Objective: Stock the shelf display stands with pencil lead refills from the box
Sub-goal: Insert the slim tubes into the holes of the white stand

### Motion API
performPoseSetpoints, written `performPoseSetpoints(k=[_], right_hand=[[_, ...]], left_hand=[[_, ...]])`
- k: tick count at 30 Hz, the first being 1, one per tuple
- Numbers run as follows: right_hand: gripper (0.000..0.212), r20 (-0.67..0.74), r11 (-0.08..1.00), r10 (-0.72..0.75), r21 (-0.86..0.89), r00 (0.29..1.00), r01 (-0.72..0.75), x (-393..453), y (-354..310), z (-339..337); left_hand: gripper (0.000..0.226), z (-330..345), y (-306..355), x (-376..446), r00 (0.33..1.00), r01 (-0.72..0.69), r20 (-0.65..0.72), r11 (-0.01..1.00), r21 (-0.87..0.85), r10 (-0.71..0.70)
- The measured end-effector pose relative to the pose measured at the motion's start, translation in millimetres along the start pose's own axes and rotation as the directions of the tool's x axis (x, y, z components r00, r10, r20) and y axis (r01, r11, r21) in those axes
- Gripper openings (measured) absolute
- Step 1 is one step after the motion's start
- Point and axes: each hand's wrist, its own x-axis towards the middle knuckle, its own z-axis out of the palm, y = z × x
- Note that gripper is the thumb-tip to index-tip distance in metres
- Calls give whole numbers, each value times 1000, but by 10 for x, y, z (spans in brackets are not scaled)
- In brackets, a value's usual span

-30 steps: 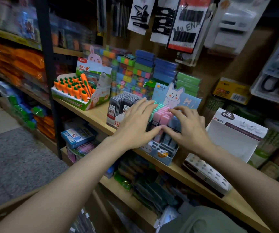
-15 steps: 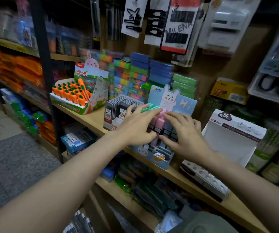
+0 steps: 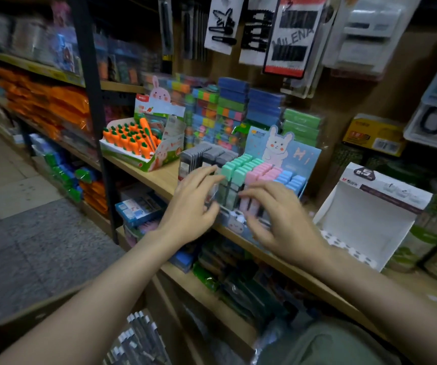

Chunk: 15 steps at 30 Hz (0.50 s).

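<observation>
Nearest, low: cardboard box (image 3: 54, 309) holding grey lead refills (image 3: 138, 335). Left hand (image 3: 191, 206) and right hand (image 3: 283, 222), fingers spread, gripping nothing. Just beyond fingertips: rabbit display stand (image 3: 285, 151), rows of green, pink, blue cases. Right of fingers: white stand (image 3: 370, 214).

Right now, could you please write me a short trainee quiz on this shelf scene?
1. True or false: both hands are at the bunny stand.
2. Which cap colour is leftmost in that stand: A pink, B green, C blue?
3. What stands right of it?

Key:
1. True: left hand and right hand reach its front rows.
2. B: green caps.
3. An empty white stand.
</observation>
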Motion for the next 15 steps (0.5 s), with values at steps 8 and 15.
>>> performPoseSetpoints(k=[8,15], right_hand=[[19,653,923,0,292,758,-251,-227,-879,1570],[43,834,771,120,263,538,-579,-779,-1371,3070]], left_hand=[[14,162,-791,-1881,670,742,142,650,-166,-728],[15,574,-1245,-3484,-44,974,168,-79,-212,-985]])
